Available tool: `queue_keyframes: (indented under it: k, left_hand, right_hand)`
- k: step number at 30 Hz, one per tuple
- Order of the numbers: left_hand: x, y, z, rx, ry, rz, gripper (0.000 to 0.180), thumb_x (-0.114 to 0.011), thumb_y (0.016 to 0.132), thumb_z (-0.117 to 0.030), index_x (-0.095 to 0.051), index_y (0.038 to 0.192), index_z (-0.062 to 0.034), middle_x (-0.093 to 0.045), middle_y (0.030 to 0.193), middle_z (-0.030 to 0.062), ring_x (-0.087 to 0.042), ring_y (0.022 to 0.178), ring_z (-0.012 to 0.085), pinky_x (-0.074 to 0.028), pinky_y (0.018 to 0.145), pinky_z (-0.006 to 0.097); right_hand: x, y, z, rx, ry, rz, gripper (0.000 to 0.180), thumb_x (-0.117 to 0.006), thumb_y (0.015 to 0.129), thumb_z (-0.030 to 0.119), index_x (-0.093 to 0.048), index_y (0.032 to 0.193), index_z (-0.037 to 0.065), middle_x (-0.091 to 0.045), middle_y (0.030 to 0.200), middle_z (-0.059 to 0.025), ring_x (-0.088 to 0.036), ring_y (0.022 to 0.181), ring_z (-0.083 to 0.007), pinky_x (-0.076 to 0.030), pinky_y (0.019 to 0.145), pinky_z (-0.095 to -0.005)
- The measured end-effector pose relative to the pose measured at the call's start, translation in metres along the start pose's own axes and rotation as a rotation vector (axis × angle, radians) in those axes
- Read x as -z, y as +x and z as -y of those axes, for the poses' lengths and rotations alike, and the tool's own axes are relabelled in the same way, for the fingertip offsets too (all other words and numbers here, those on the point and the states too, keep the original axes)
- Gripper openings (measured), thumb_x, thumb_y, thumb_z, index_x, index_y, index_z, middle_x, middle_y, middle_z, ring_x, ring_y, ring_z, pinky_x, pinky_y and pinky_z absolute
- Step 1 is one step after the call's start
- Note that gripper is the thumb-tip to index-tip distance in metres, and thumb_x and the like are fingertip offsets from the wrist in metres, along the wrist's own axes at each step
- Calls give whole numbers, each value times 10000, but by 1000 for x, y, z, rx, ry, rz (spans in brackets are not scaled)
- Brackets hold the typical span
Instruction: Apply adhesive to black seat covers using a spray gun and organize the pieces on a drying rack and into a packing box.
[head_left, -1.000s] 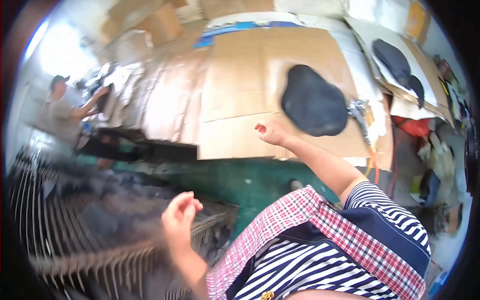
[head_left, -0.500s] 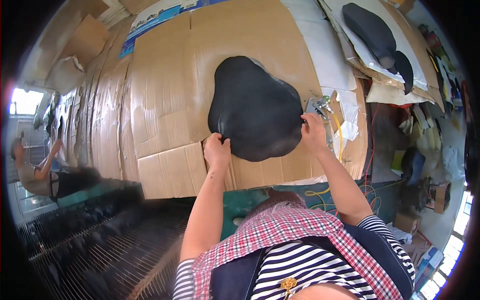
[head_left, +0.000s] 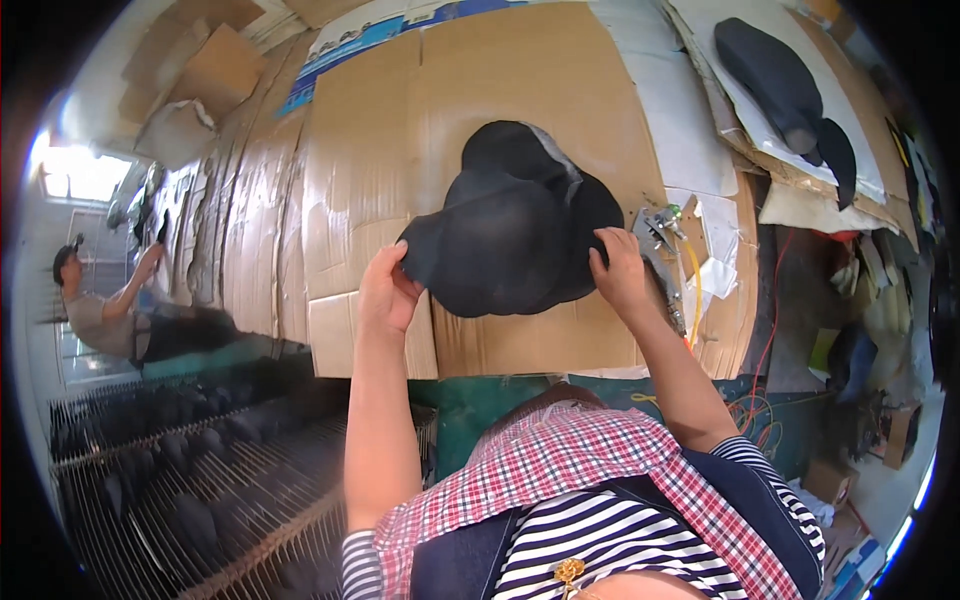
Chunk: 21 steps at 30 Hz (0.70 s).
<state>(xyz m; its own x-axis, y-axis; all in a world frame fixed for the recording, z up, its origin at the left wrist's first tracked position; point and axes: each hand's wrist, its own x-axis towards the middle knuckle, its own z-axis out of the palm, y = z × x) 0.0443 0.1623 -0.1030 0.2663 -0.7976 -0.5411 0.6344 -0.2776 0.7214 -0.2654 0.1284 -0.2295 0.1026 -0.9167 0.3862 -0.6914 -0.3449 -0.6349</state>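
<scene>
Two hands (head_left: 388, 290) (head_left: 622, 270) hold layered black material over cardboard (head_left: 365, 190).

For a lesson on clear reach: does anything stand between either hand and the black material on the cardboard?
Nothing visible: the left hand holds the black material by one edge; the right hand meets another.

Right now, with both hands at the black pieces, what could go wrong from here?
The black pieces overlap out of line, so the upper one might slip or crease where the left hand holds its edge. The right hand is close to the metal tool and might bump it. The yellow hose there could perhaps get snagged too.
</scene>
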Motion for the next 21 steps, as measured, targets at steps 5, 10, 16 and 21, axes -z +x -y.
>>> queue_keyframes:
  k: [5, 10, 16, 21]
  left_hand:
    - [-4, -15, -6, -54, 73, 86, 28, -592, 806, -101, -566, 813, -94, -605, 838, 34, -592, 761, 168, -512, 691, 327]
    - [-3, -35, -19, -103, -87, 118, 191, -563, 811, -108, -583, 978, -18, -637, 962, 92, -625, 855, 216, -529, 739, 352]
    - [-17, -95, -104, -325, -337, 205, 209, -516, 837, -79, -556, 1015, 23, -632, 984, 144, -629, 888, 264, -525, 803, 370]
    - [0, -172, -163, -602, -374, 93, 89, -562, 808, -66, -570, 894, -48, -655, 866, 69, -633, 760, 191, -525, 705, 324]
  right_hand:
    - [-21, 40, 51, 320, 93, -50, 430, -619, 768, 87, -503, 1182, 63, -556, 1094, -149, -482, 1085, -324, -394, 915, -413]
    - [-44, 57, 8, 122, -5, 335, 364, -477, 893, 319, -517, 1173, 91, -636, 960, -109, -564, 966, -264, -391, 861, -417]
    - [-35, 66, 59, -12, 150, 545, 436, -463, 902, 389, -478, 1215, 86, -615, 1029, -126, -576, 961, -274, -420, 833, -396]
    - [-47, 22, 247, -675, 1960, 1200, 573, -375, 885, 579, -414, 1260, 147, -593, 1095, -187, -570, 1002, -311, -430, 865, -427]
